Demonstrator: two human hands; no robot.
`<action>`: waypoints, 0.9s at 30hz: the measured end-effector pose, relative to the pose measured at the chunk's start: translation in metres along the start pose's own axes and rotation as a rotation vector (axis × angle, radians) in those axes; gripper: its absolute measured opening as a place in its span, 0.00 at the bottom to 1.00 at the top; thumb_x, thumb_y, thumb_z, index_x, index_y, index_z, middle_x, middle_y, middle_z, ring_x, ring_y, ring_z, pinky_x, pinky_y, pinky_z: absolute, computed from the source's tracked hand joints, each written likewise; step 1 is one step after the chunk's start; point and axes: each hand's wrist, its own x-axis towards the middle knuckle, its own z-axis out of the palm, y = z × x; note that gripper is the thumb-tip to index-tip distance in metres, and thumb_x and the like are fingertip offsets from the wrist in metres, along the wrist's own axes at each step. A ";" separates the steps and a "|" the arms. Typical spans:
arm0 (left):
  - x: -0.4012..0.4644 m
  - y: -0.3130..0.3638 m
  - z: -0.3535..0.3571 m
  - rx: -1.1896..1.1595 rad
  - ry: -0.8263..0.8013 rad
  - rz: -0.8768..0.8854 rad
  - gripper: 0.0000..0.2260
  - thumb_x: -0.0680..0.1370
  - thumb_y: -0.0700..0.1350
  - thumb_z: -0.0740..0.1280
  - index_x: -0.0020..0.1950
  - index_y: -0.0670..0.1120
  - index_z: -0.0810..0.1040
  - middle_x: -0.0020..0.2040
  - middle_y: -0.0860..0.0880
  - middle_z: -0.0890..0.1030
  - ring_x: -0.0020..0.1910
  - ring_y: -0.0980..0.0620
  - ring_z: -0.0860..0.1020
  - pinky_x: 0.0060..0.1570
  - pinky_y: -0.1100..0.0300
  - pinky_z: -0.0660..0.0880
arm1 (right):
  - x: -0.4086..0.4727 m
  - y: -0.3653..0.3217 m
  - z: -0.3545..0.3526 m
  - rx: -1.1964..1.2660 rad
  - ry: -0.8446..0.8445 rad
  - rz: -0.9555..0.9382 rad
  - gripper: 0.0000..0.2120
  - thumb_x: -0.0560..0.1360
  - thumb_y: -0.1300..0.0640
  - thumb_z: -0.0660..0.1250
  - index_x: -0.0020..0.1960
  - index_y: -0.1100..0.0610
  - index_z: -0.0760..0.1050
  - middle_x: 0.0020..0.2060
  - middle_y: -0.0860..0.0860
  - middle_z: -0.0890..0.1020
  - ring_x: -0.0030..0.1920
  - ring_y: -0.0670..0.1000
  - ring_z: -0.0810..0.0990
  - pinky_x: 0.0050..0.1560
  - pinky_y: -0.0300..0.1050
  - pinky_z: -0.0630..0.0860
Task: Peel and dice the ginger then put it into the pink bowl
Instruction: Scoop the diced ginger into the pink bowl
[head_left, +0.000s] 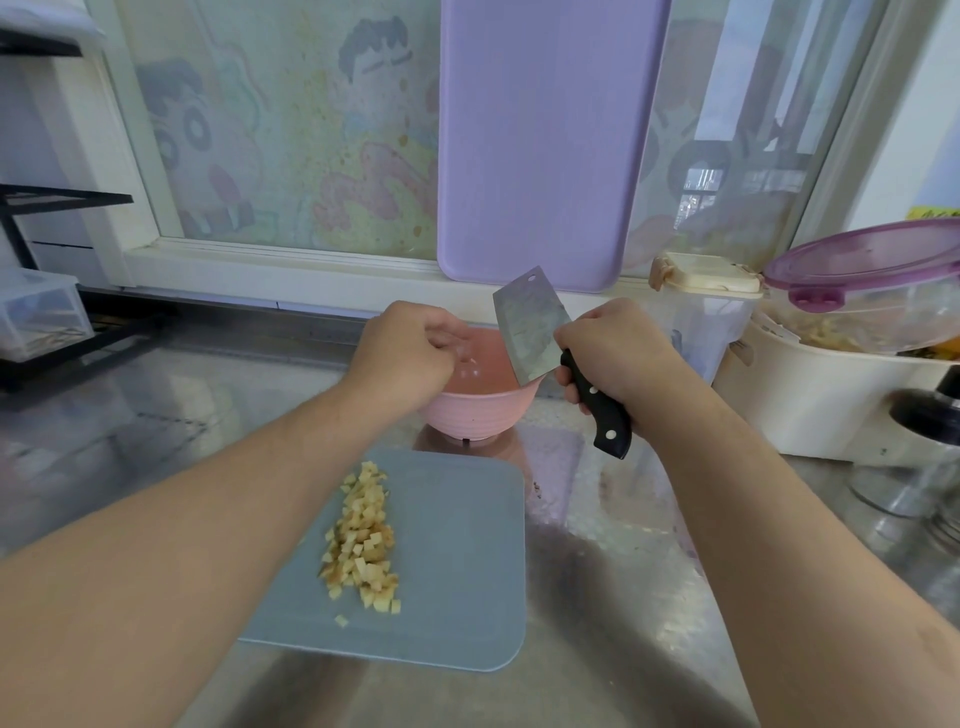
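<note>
A heap of diced ginger (363, 540) lies on the grey-blue cutting board (457, 571) in front of me. Just beyond the board stands the pink bowl (483, 410). My left hand (402, 353) hovers over the bowl's left rim with its fingers curled downward; what they hold is hidden. My right hand (613, 353) grips the black handle of a small cleaver (530, 327). The blade points up and leans over the bowl's right rim.
A purple board (540, 145) leans on the window behind the bowl. At the right stand a clear jar with a cream lid (701, 312), a white tub (831, 405) holding a purple-lidded bowl (872, 280), and glass jars (914, 478). A black rack (47, 291) is at left.
</note>
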 end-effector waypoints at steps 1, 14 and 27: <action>0.000 0.001 0.000 -0.001 0.001 -0.007 0.10 0.80 0.36 0.68 0.51 0.48 0.87 0.38 0.56 0.87 0.36 0.66 0.83 0.39 0.74 0.75 | 0.000 0.000 0.000 0.001 0.001 0.003 0.07 0.75 0.68 0.58 0.39 0.61 0.68 0.28 0.60 0.77 0.21 0.54 0.73 0.27 0.44 0.70; -0.004 -0.001 -0.008 -0.010 -0.056 -0.004 0.17 0.71 0.30 0.67 0.49 0.50 0.85 0.39 0.55 0.84 0.36 0.62 0.79 0.41 0.66 0.75 | -0.005 -0.001 0.004 -0.023 -0.014 -0.035 0.05 0.74 0.66 0.58 0.40 0.60 0.68 0.26 0.58 0.77 0.23 0.54 0.73 0.29 0.45 0.71; 0.001 -0.010 -0.007 -0.012 -0.062 0.043 0.13 0.76 0.32 0.72 0.50 0.51 0.86 0.43 0.55 0.88 0.45 0.60 0.85 0.52 0.64 0.79 | -0.001 0.000 0.001 -0.009 -0.008 -0.021 0.06 0.74 0.66 0.58 0.39 0.60 0.68 0.27 0.59 0.77 0.21 0.54 0.73 0.28 0.43 0.71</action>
